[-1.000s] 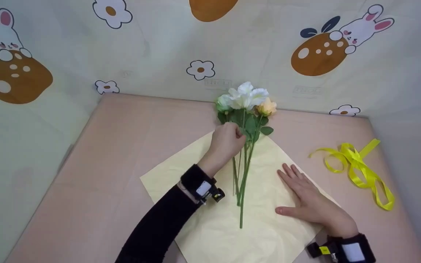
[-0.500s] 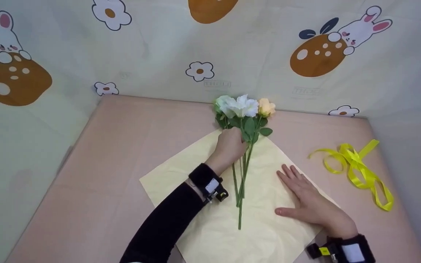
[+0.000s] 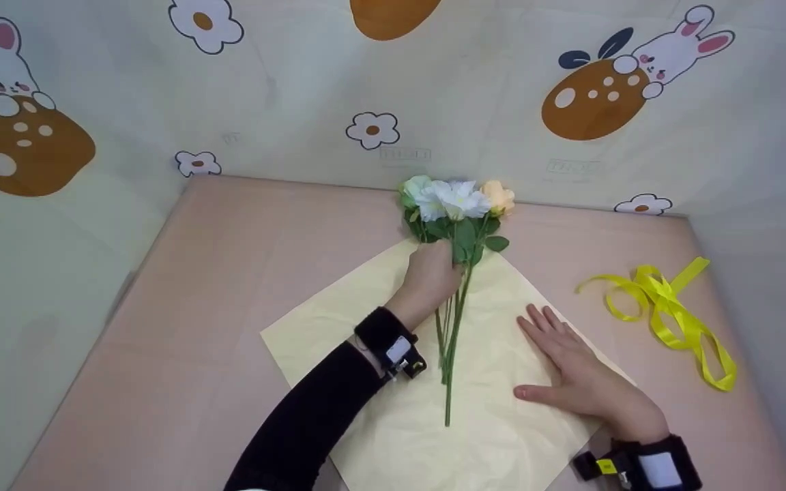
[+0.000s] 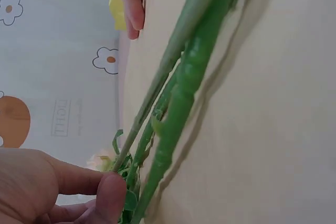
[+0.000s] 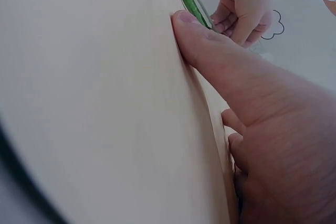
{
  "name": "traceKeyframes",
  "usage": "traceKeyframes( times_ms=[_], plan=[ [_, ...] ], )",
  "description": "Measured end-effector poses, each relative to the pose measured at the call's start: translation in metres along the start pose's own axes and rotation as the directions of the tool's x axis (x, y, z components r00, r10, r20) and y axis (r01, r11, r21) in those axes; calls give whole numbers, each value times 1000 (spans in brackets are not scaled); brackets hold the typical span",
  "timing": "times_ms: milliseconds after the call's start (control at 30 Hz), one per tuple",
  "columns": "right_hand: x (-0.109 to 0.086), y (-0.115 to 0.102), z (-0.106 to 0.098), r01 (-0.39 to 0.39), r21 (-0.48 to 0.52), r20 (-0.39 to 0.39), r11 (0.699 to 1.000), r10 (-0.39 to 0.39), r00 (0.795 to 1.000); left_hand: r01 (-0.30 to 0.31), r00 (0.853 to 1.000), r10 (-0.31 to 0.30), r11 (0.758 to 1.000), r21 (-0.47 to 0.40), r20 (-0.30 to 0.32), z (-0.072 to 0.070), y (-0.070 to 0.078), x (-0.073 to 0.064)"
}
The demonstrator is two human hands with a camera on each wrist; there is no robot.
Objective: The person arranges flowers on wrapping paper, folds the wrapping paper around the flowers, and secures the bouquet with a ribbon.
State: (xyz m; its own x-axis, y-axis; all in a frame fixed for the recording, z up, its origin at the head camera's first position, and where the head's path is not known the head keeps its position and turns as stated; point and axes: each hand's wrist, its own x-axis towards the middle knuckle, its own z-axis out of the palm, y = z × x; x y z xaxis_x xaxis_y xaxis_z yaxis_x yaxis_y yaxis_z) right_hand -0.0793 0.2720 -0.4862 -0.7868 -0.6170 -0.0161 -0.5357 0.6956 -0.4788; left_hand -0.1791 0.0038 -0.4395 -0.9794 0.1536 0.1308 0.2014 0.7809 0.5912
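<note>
White, pale green and peach flowers (image 3: pixel 461 200) with green leaves lie together at the far corner of a cream sheet of wrapping paper (image 3: pixel 379 423). Their long green stems (image 3: pixel 456 327) run down over the paper towards me. My left hand (image 3: pixel 428 276) is just below the blooms; in the left wrist view its thumb and forefinger pinch a thin flower stem (image 4: pixel 137 121). Thicker stems pass beside that one. Flat on the right part of the paper rests my right hand (image 3: pixel 574 372), fingers spread, as the right wrist view also shows its thumb (image 5: pixel 210 51) on the sheet.
A loosely looped yellow ribbon (image 3: pixel 673 314) lies on the pink tabletop (image 3: pixel 181 307), right of the paper. Behind the table hangs a pale cloth backdrop (image 3: pixel 284 82) printed with rabbits and flowers, close behind the blooms.
My left hand has shifted slightly right and towards me, and the white flower has come down lower among the others. The right hand and ribbon have stayed in place.
</note>
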Motion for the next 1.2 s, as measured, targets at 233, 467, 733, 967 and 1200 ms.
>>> traceKeyframes(
  times_ms=[233, 467, 733, 967, 1200],
  plan=[
    [0, 0, -1, -1, 17, 4, 1000, 1, 1000, 5, 1000, -5, 999, -34, -15, -5, 1, 1],
    [1, -1, 0, 2, 13, 0, 1000, -2, 1000, 35, 999, -35, 998, -45, -3, 0, -2, -2],
    [0, 0, -1, 2, 23, 3, 1000, -2, 1000, -8, 999, 4, 995, -103, -41, 3, 0, 0],
    [-1, 0, 0, -6, 20, -1, 1000, 6, 1000, -12, 1000, 11, 997, -82, -15, 8, -3, -1],
    [-1, 2, 1, -2, 15, 3, 1000, 2, 1000, -6, 1000, 5, 993, -121, -8, 3, -3, 0]
  ],
)
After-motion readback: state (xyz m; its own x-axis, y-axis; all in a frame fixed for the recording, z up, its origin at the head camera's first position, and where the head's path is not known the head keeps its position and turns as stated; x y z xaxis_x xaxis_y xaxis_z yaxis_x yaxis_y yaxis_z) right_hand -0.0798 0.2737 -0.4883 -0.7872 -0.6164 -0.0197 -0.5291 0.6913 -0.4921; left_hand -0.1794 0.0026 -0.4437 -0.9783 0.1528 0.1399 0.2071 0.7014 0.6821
